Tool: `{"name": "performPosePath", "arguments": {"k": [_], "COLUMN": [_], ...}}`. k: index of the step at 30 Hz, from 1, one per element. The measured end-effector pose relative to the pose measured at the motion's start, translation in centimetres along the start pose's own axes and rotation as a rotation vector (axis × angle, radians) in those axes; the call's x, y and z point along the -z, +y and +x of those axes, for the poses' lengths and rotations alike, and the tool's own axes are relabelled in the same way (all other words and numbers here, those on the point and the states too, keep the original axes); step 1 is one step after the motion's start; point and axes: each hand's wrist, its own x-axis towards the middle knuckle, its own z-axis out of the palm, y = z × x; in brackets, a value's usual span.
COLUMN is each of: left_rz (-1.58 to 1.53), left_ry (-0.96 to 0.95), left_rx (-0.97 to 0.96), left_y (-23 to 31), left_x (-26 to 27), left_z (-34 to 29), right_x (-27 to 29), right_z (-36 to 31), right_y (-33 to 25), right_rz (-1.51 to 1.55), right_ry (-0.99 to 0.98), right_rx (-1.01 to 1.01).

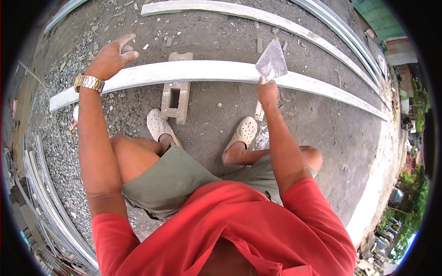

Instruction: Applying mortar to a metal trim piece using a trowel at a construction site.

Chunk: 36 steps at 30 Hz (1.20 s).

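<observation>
A long white board (207,70) lies crosswise in front of me, resting on a grey hollow concrete block (174,102). My right hand (268,93) is closed around the handle of a pointed trowel (271,62), its grey, smeared blade over the board and pointing away from me. Raised above the board's left part is my left hand (113,57), fingers apart and holding nothing. Whether it touches the board I cannot tell. A gold watch (89,83) circles my left wrist.
Beyond lies a second long white board (221,7), with metal channels (340,27) at the far right. More metal strips (50,198) lie at the left on gravel (64,161). My feet in beige clogs (246,131) stand near the block. A pale strip (258,111) lies below the trowel.
</observation>
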Motion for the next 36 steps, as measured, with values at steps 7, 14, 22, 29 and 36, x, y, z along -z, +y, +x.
{"name": "performPosePath", "arguments": {"k": [7,14,22,29,36], "left_rz": [-0.042,-0.085,0.052,0.018,0.025], "left_ry": [-0.099,-0.085,-0.140,-0.126,-0.129], "left_rx": [-0.037,-0.003,0.014,-0.011,0.031], "left_y": [2.1,-0.5,-4.1,-1.8,-3.5], "left_x": [-2.0,-0.1,-1.5,-1.6,-1.2], "left_z": [2.4,-0.9,0.2,-0.2,-0.5], "right_x": [-3.4,3.9,-0.6,-0.3,4.2], "right_z": [-7.3,3.0,-1.6,-6.5,4.1], "right_y": [-8.3,9.4,5.3,-1.4,12.4], "right_rz": [0.114,-0.067,0.250,0.065,0.075], "right_ry": [-0.289,-0.021,-0.083,-0.254,-0.009], "right_rx": [0.140,-0.028,-0.074,0.122,-0.114]}}
